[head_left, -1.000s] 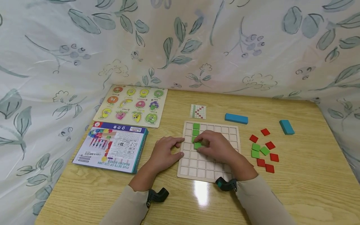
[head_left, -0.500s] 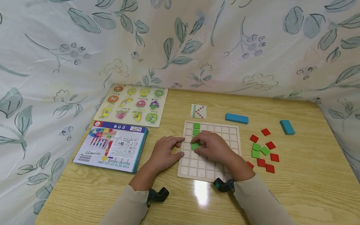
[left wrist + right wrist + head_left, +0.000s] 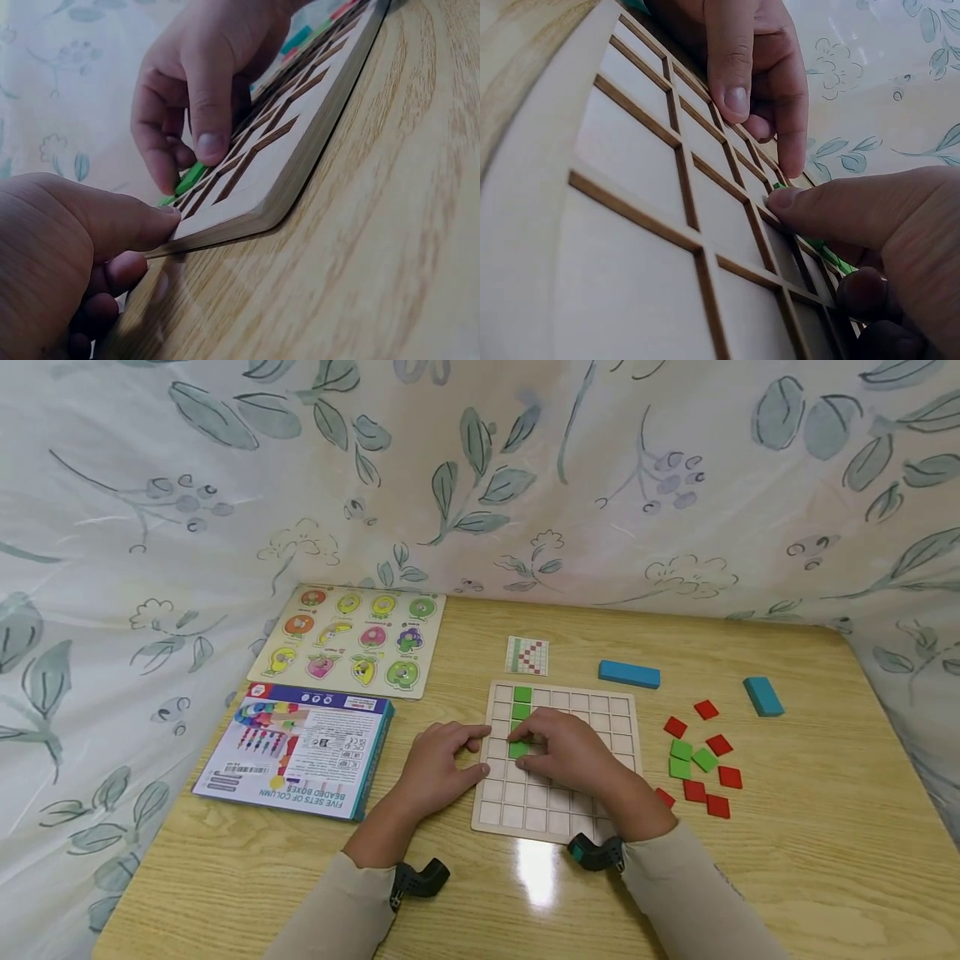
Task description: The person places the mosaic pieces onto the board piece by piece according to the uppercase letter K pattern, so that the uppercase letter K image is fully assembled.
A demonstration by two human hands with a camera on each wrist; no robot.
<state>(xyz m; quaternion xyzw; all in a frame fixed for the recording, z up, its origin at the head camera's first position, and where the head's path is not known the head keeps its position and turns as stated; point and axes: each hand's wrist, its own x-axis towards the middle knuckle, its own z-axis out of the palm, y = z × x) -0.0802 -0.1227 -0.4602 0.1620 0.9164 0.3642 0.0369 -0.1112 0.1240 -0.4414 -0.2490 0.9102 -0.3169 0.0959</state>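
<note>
A wooden grid board (image 3: 513,833) lies in front of me, with a column of green square tiles (image 3: 522,694) in its second column from the left. My right hand (image 3: 573,752) pinches the lowest green tile (image 3: 193,176) of that column between thumb and fingers, at the fourth cell down. This hand covers part of the grid and part of the tile above. My left hand (image 3: 442,768) rests against the board's left edge, its index finger and thumb tips touching the frame. In the left wrist view its thumb (image 3: 154,221) lies on the board's rim.
Loose red tiles (image 3: 695,791) and green tiles (image 3: 680,768) lie right of the board. Behind it are a small pattern card (image 3: 527,656) and two blue blocks (image 3: 628,674). A fruit puzzle board (image 3: 348,643) and a bead box (image 3: 292,752) stand at left.
My right hand has shifted slightly left, and the green tile it pinches has moved left into line with the column. The left hand keeps its place at the board's edge.
</note>
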